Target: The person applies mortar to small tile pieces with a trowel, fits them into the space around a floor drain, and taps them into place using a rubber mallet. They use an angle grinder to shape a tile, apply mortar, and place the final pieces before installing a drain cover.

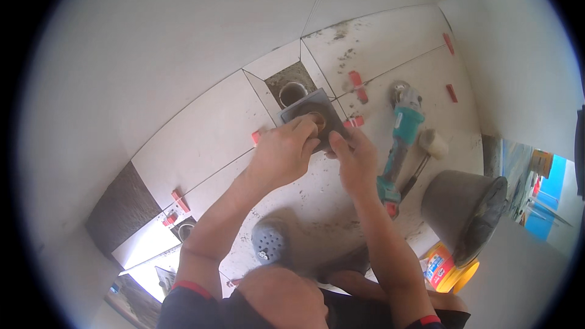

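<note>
A dark grey square floor drain [333,119] with a round opening is held tilted in front of me. My left hand [283,149] is closed on it, its fingertips at the round opening. My right hand [354,161] grips the plate's near right corner between thumb and fingers. Just beyond the plate lies a square gap between cut tiles, with a round pipe [293,93] standing open in rough mortar. The plate overlaps the near edge of this gap in view. What the left fingertips press on inside the opening is partly hidden.
Red tile wedges [358,87] sit along the joints of the pale floor tiles [201,140]. To the right lie a teal angle grinder [403,134] and a pale-headed mallet [433,144], beside a grey bucket [457,201] and a yellow tub [448,271]. My grey shoe [270,240] is below.
</note>
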A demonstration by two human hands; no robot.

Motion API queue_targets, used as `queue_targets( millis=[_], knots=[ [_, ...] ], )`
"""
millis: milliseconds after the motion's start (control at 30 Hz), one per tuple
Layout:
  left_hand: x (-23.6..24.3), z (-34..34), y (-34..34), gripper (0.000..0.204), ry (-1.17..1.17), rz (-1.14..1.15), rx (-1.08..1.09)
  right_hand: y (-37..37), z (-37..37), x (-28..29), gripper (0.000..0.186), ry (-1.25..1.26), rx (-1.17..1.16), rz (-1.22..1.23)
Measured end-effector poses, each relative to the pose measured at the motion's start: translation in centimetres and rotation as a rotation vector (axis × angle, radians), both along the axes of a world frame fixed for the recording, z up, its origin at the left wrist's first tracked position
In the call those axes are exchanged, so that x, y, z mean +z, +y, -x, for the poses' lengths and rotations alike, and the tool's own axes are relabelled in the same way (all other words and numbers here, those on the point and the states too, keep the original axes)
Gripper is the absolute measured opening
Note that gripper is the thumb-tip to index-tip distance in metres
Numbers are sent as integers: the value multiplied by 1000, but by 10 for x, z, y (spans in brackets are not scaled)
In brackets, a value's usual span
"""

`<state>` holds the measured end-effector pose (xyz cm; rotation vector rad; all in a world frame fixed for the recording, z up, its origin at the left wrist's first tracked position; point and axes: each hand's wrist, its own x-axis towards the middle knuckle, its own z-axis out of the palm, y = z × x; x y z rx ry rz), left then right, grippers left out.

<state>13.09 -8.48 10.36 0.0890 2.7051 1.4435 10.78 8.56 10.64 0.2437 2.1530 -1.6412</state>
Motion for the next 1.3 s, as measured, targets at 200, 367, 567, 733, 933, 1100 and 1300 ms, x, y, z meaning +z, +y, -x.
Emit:
queue_targets(
  millis=[200,367,567,733,933,1100,1300],
  knots=[
    [-17,-14,22,18,-12,-131,15,5,-9,-5,28,78,-30,37],
    [-15,-15,30,17,-84,-214,52,10,-12,-6,31,103,-32,37],
    [-23,-7,25,17,350,28,254,15,-16,0,26,29,-70,7],
    [-26,9,16,18,404,201,73,14,-21,8,27,53,-53,13],
    [-26,13,14,22,421,223,-67,15,-22,21,30,73,30,-79],
    [-26,16,10,22,397,227,-111,14,-21,19,30,23,39,-63],
    [-25,13,7,20,312,237,-108,10,-21,22,28,-18,32,-46]
  ],
)
